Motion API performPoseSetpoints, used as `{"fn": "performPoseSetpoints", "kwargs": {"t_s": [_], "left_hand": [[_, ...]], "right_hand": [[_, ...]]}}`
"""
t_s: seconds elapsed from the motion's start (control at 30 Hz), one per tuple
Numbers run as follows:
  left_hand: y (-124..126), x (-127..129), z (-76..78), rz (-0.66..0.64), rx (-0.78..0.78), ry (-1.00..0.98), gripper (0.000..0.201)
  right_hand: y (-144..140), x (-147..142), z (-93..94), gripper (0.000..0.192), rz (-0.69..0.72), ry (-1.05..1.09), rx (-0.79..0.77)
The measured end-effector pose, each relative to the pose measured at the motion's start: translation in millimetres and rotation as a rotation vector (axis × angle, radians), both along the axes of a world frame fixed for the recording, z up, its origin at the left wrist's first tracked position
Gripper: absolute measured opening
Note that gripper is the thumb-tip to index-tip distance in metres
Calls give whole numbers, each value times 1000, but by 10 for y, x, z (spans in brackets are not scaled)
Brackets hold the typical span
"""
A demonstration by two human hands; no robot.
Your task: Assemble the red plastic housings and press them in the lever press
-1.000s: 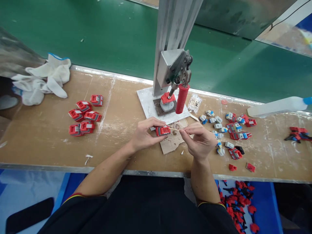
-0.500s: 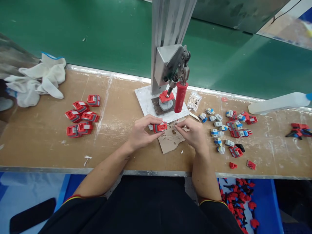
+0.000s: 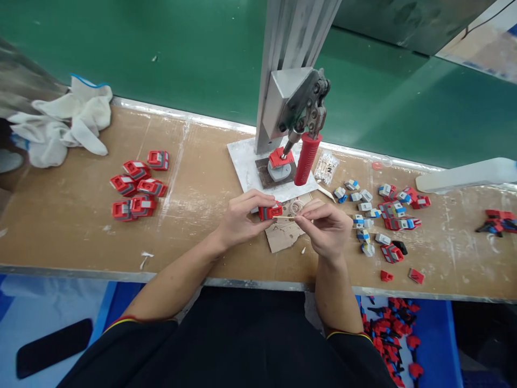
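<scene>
My left hand grips a red and grey plastic toy part between thumb and fingers, just in front of the clamp's base. In my right hand, thumb and fingertips pinch a thin pale cotton swab. The swab points left, and its far end reaches the toy part's lower right side; whether they touch is unclear. Behind the right fingertips, a small clear round dish rests on a stained piece of cardboard.
A toggle clamp with a red handle presses on a red and grey part. Gloves and several red parts lie left. Rightward are a swab bag, blue-white pieces and a white bottle.
My right hand has come away from the dish with the swab, which now extends to the toy part. The left hand still holds the part. The view has shifted slightly.
</scene>
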State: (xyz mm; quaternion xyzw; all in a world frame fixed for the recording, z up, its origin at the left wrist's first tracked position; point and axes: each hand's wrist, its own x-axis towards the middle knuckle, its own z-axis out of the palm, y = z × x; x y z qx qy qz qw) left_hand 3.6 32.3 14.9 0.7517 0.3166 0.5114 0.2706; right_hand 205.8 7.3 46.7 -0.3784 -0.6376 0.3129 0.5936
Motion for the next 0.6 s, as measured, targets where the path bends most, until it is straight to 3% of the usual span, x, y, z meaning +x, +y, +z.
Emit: {"fn": "performPoseSetpoints", "kwargs": {"t_s": [0.2,0.6], "left_hand": [[-2,-1,-3,4,3,-11,24],[8,-11,8,14,-1,0,20]], "right_hand": [[5,33,-20,19,-5,-49,-1],[4,281,21,19,-156,-84,14]]}}
